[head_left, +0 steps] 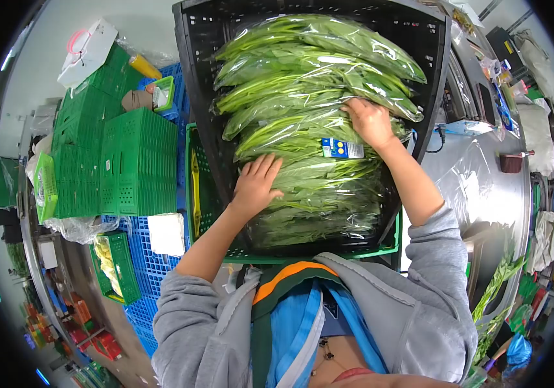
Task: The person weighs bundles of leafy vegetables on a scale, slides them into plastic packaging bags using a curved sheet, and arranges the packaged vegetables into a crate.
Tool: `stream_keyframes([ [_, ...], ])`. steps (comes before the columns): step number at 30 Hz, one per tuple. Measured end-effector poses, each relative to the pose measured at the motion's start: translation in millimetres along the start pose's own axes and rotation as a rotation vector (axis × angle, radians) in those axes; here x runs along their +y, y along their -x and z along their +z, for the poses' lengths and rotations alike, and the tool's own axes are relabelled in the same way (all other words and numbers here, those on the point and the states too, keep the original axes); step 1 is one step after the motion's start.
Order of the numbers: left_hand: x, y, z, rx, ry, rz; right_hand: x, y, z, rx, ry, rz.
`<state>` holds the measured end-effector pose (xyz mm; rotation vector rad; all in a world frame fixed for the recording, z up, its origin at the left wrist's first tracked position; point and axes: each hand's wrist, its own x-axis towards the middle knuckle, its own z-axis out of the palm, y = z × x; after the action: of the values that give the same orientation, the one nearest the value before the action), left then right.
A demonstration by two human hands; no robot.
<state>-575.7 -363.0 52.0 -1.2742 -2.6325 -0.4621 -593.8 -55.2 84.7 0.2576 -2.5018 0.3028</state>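
A black crate [194,77] holds a stack of clear plastic bags of leafy greens [309,119], lying crosswise in overlapping rows. My left hand [255,185] rests on the left ends of the bags, fingers stretched out and thumb apart. At the upper right, my right hand [370,124] has its fingers bent over the edge of one bag; the fingertips are partly hidden among the bags. Just below it, a blue and white label [342,149] shows on a bag.
Beneath the black crate is a green crate [194,139]. Stacked green crates [138,161] stand on blue pallets [136,249] at the left. A metal work table [484,187] is on the right, with clear plastic film and loose green stalks [494,291] near it.
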Motion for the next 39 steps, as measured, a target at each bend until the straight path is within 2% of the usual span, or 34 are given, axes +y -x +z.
stream_keyframes([
  [3, -7.4, -9.2, 3.4, -0.028, 0.104, -0.056, 0.4, 2.4, -2.7, 0.003, -0.034, -0.030],
  [7, -16.2, -30.6, 0.3, 0.004, 0.061, -0.109, -0.9, 3.6, -6.0, 0.003, -0.075, -0.075],
  [9, -20.2, -47.1, 1.1, 0.053, 0.055, -0.140, -5.3, 5.3, -9.2, -0.049, -0.080, -0.022],
  [10, -22.2, -61.3, -5.9, -0.046, 0.002, -0.220, -11.9, 3.2, -16.1, -0.054, -0.087, -0.026],
  [11, -24.4, -72.6, -11.8, -0.146, -0.050, -0.300, -21.7, -1.6, -28.2, 0.032, -0.137, -0.109],
  [13, -26.9, -87.8, -18.9, -0.136, -0.052, -0.297, -38.0, 5.4, -51.8, 0.134, -0.186, -0.232],
  [15, -27.9, -91.1, -19.8, -0.124, -0.055, -0.284, -49.1, 39.6, -58.8, 0.112, -0.303, -0.328],
  [16, -28.1, -91.0, -19.8, -0.115, -0.049, -0.288, -56.0, 62.9, -54.8, -0.016, -0.360, -0.329],
  [17, -27.5, -90.7, -19.8, -0.105, -0.042, -0.288, -61.9, 85.6, -47.8, -0.142, -0.412, -0.327],
  [19, -24.3, -88.9, -20.1, -0.089, -0.046, -0.272, -75.4, 107.9, -36.7, -0.291, -0.342, -0.163],
  [23, -23.1, -82.3, -14.8, -0.026, -0.053, -0.242, -80.9, 123.8, -11.5, -0.325, -0.188, 0.098],
  [25, -24.0, -81.7, -17.1, -0.013, -0.043, -0.230, -88.1, 122.5, -10.3, -0.344, -0.172, 0.113],
  [27, -25.4, -79.5, -16.1, -0.006, -0.024, -0.227, -89.7, 123.0, -6.4, -0.361, -0.136, 0.006],
  [29, -27.8, -79.4, -14.6, 0.006, -0.025, -0.197, -79.6, 114.1, 2.5, -0.224, -0.082, -0.074],
  [31, -24.9, -75.0, -16.2, -0.040, -0.017, -0.224, -62.2, 104.6, 21.1, -0.294, -0.031, 0.007],
  [33, -21.3, -59.6, -11.4, 0.175, 0.007, -0.100, -50.1, 76.9, 21.2, -0.208, 0.073, -0.025],
  [34, -16.6, -50.7, -12.3, 0.174, 0.007, -0.102, -46.5, 67.9, 20.1, -0.178, 0.079, -0.030],
  [36, -3.9, -24.4, -14.9, 0.456, 0.043, 0.294, -39.2, 60.7, 23.4, -0.193, 0.017, 0.001],
  [38, 9.3, 23.0, 2.8, 0.219, 0.151, 0.442, -43.8, 55.3, 16.9, -0.202, -0.017, 0.027],
  [39, 18.0, 41.5, 11.3, 0.022, 0.218, 0.373, -45.5, 53.5, 14.3, -0.250, 0.010, 0.045],
])
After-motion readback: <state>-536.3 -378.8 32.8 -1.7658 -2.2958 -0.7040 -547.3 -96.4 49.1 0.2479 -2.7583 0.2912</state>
